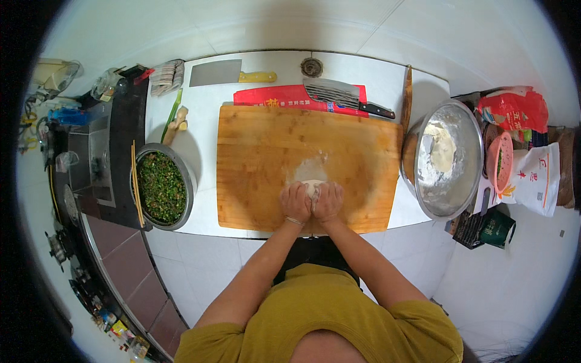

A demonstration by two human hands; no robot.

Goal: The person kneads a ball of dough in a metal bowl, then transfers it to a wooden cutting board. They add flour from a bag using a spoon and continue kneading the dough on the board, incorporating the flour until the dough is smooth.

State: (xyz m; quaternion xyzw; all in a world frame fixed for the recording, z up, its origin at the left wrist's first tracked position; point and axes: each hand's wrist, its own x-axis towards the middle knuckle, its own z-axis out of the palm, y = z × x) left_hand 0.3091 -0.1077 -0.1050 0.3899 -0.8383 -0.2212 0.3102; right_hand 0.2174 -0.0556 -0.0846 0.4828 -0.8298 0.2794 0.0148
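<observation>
A small lump of pale dough [313, 184] lies near the front edge of a wooden cutting board [260, 157]. My left hand [295, 202] and my right hand [327, 201] press on it side by side, fingers curled over it, so most of the dough is hidden. Just beyond the hands, a dusting of flour [308, 170] whitens the wood. To the right of the board stands a large metal bowl [451, 187], with more dough or flour [442, 148] inside.
At left, a pot [192, 181] holds chopped green filling, with chopsticks [137, 184] along its rim. Ginger [178, 120] and a green onion [172, 115] lie behind it. Two cleavers [216, 72] [333, 92], a red package [266, 97] and a rolling pin [407, 97] lie beyond the board.
</observation>
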